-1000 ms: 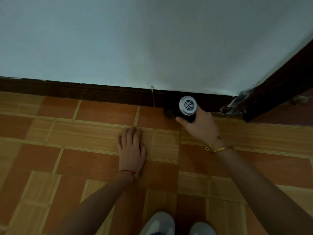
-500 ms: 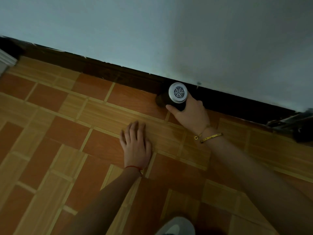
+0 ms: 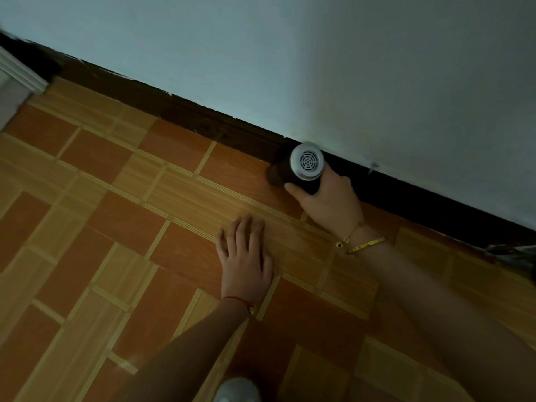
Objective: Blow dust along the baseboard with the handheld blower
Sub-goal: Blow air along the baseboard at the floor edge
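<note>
Fingers (image 3: pixel 293 188) of the right hand (image 3: pixel 330 204) are curling round the black handheld blower with a round grey grilled rear vent (image 3: pixel 301 169), its barrel lying against the dark brown wooden baseboard (image 3: pixel 188 117). Left hand (image 3: pixel 246 262) is resting flat, fingers straight, on the orange-and-tan tiled floor (image 3: pixel 116 227)

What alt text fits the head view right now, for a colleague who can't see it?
A person's right hand grips a handheld blower low against the dark baseboard, its grilled end facing the camera. The left hand rests flat on the wood-pattern tiled floor beside it.
</note>
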Tool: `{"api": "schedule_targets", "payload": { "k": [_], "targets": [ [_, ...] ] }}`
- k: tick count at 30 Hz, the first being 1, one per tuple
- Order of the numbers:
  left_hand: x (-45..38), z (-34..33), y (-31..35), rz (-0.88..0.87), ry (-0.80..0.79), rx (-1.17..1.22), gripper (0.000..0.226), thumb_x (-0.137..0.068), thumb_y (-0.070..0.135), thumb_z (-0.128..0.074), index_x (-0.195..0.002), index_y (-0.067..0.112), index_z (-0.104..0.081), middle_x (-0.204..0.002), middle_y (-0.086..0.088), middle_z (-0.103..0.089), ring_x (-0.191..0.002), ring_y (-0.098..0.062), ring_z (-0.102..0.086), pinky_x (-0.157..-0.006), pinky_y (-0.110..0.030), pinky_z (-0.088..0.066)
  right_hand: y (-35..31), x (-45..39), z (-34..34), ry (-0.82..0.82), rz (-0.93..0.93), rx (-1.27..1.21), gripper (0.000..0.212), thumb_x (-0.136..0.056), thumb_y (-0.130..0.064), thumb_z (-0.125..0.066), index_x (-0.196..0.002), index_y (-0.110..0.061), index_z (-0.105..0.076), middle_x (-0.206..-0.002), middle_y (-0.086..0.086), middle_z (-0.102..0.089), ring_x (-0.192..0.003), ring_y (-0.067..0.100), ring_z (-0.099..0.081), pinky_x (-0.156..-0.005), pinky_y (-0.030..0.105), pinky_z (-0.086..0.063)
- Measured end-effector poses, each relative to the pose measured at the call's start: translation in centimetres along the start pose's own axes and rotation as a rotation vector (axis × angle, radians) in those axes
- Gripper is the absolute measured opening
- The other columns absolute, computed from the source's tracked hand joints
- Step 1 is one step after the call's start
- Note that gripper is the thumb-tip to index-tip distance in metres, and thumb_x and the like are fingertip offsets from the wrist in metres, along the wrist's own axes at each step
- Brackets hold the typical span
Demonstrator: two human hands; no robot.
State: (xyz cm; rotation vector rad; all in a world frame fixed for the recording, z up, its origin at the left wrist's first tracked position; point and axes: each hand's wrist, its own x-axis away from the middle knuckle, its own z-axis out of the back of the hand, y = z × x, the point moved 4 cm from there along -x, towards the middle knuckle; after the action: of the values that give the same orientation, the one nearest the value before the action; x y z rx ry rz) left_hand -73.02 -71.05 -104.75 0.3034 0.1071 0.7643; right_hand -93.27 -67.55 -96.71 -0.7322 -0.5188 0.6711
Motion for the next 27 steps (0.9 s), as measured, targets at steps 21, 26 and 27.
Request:
{"api": "schedule_targets", "payload": {
  "k": [21, 26, 27],
  "targets": [
    [-0.1, 0.1, -0.2, -0.014, -0.038, -0.032, 0.056, -0.096, 0.038, -0.034, -0.143, 0.011, -0.047, -0.151, -0.012, -0.040, -0.144, -0.032, -0.029, -0.117, -0.062, -0.016, -3.1, -2.4, -2.9, 0.003, 0.005, 0.098, 0.075, -0.077, -0.056, -0.068, -0.141, -0.025, -0.044, -0.126, 0.007, -0.064, -0.117, 0.031, -0.059, -0.095, 0.045, -0.052],
    [0.1, 0.1, -0.2, -0.014, -0.014, 0.001, 0.053, -0.096, 0.036, -0.036, -0.145, 0.014, -0.044, -0.151, -0.011, -0.040, -0.144, -0.031, -0.030, -0.118, -0.061, -0.014, 0.9, 1.5, 1.2, 0.051, -0.087, 0.122, 0.075, -0.078, -0.058, -0.067, -0.142, -0.027, -0.043, -0.129, 0.002, -0.062, -0.120, 0.026, -0.057, -0.099, 0.042, -0.049],
    [0.1, 0.1, -0.2, -0.011, -0.009, 0.002, 0.052, -0.096, 0.035, -0.037, -0.144, 0.015, -0.044, -0.150, -0.011, -0.040, -0.144, -0.031, -0.029, -0.119, -0.060, -0.013, 1.6, 2.3, 2.0, 0.064, -0.108, 0.137, 0.074, -0.079, -0.059, -0.066, -0.142, -0.027, -0.043, -0.129, 0.003, -0.062, -0.120, 0.026, -0.057, -0.098, 0.041, -0.049]
  ]
}}
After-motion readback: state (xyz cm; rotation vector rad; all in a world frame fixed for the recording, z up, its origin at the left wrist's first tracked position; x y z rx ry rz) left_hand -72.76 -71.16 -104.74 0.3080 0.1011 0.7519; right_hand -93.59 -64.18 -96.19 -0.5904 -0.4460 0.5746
